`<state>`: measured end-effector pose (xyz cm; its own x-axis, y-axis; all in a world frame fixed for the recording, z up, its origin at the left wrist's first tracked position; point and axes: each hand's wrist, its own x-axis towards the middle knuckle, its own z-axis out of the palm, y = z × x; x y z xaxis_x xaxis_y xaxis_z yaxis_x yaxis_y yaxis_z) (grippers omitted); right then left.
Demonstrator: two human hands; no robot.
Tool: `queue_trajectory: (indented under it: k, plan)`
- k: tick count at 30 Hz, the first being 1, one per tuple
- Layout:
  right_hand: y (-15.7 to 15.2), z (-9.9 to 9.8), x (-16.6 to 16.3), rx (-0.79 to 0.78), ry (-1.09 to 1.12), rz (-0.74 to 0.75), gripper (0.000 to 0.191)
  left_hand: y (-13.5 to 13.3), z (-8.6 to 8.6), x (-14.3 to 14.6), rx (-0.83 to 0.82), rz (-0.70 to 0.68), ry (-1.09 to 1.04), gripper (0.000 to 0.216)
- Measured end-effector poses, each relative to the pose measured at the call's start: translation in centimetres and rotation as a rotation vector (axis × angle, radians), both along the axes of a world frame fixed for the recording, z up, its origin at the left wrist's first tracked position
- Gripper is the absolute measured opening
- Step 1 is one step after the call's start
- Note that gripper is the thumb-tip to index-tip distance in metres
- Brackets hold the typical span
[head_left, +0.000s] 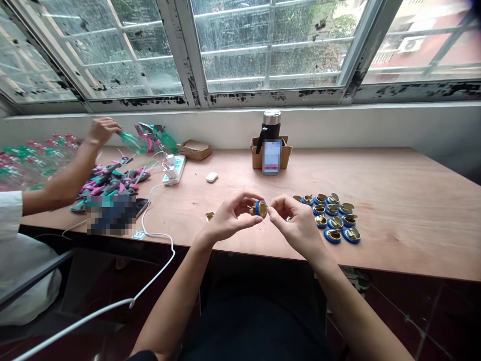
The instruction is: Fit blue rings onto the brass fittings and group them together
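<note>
Left hand [235, 218] and right hand [296, 223] pinch a blue-rimmed gold cap [260, 208] between their fingertips at centre frame, just left of a cluster of matching caps [330, 215] on the plywood table [394, 200], where a small tag [139, 234] reads 27.

Left hand [233, 219] and right hand [296, 224] raised close together, fingers [248, 199] curled in pinch grip, forearms [175, 296] angled inward

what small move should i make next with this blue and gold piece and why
Probably set the blue-rimmed gold piece down among the matching pieces beside your right hand. Your left hand and right hand are both pinching it, and it looks like those pieces, though its exact state is hard to tell from here.
</note>
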<state>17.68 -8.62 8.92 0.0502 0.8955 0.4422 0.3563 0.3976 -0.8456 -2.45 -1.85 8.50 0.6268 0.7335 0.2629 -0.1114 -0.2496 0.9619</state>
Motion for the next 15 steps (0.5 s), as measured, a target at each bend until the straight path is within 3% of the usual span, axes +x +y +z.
queue_trajectory:
  k: [6, 15]
  plan:
    - [-0.12, -0.22, 0.04, 0.015, -0.075, 0.127, 0.005, 0.00, 0.40, 0.15, -0.046, 0.041, 0.020, 0.046]
    - [0.14, 0.15, 0.91, -0.170, -0.031, 0.351, 0.010, -0.19, 0.56, 0.45, -0.012, 0.094, 0.062, 0.044]
